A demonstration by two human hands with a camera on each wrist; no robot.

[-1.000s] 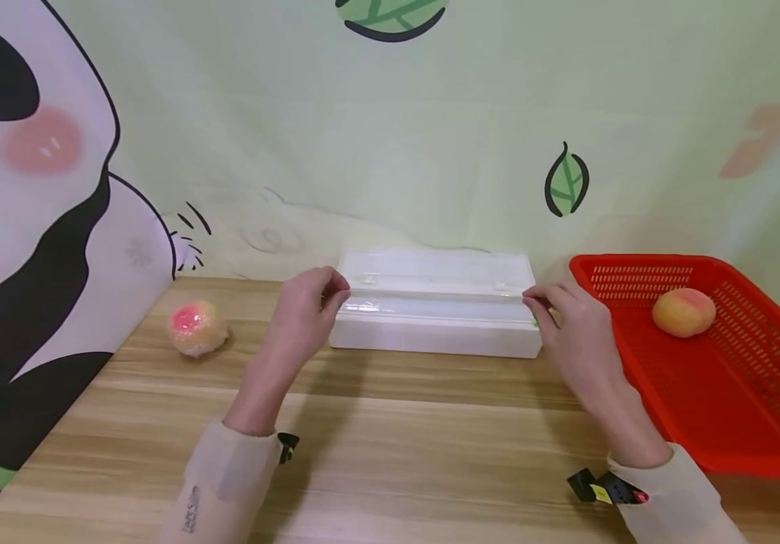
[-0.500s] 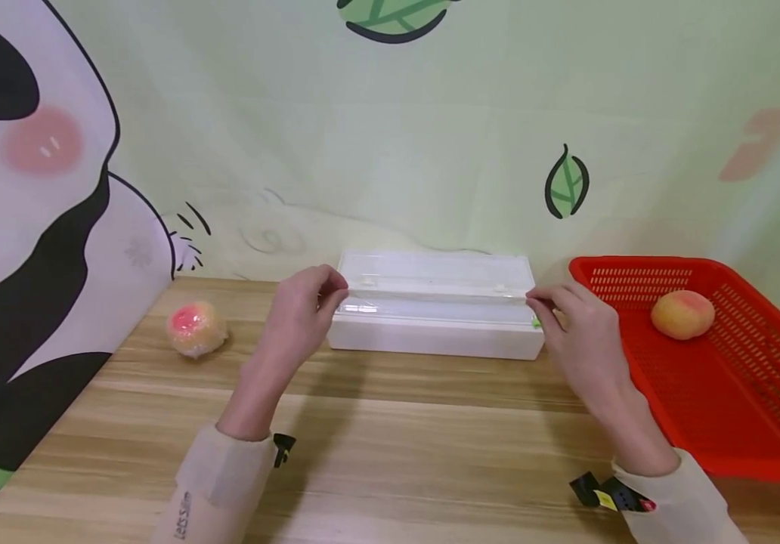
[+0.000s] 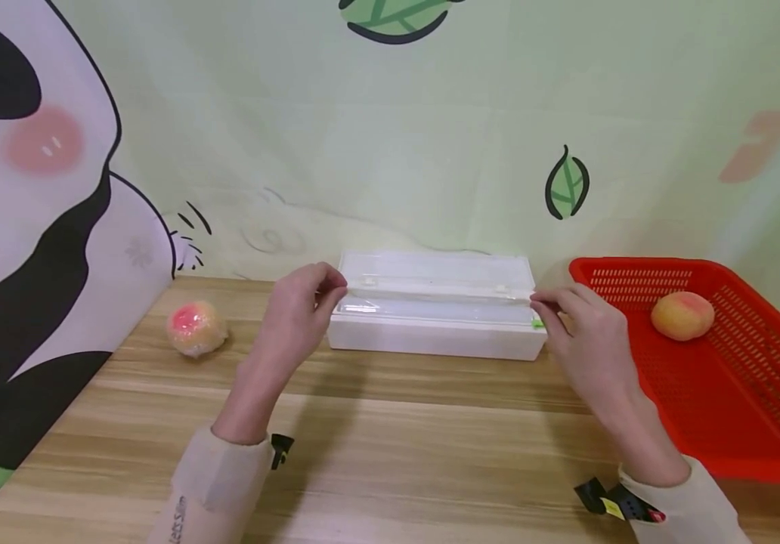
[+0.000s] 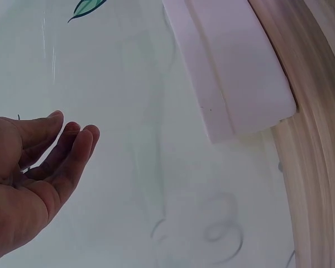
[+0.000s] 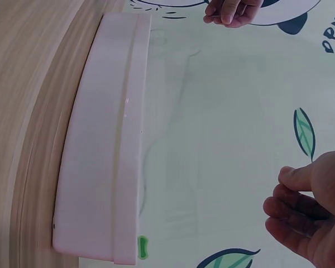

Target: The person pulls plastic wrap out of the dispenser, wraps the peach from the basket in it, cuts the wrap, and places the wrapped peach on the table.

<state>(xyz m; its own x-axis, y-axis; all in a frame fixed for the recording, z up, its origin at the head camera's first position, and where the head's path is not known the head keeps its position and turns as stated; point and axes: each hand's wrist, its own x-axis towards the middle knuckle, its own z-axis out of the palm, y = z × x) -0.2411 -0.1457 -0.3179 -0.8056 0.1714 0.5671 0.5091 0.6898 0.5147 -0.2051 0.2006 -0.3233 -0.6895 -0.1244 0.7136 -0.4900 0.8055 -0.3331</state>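
In the head view a white cling film dispenser [image 3: 431, 338] stands at the back of the wooden table, its lid raised. My left hand [image 3: 298, 306] pinches one corner of a clear sheet of cling film [image 3: 439, 300] between thumb and fingertips. At the other end, my right hand [image 3: 583, 332] pinches the opposite corner, so the edge runs nearly straight across above the box. Glints of the film show beside the left hand [image 4: 44, 173] in the left wrist view. A green slider [image 5: 142, 247] sits at the dispenser's right end in the right wrist view.
On the left of the table [image 3: 390, 453] lies a peach wrapped in film [image 3: 197, 329]. A red plastic basket [image 3: 676, 449] stands at the right with an unwrapped peach [image 3: 682, 316] inside. Behind everything hangs a printed cloth [image 3: 363, 151] with a panda and leaves.
My right hand has drifted slightly right and my left hand slightly left, the film edge still between them. The green slider now shows more plainly. Dispenser, peaches and basket stay put.
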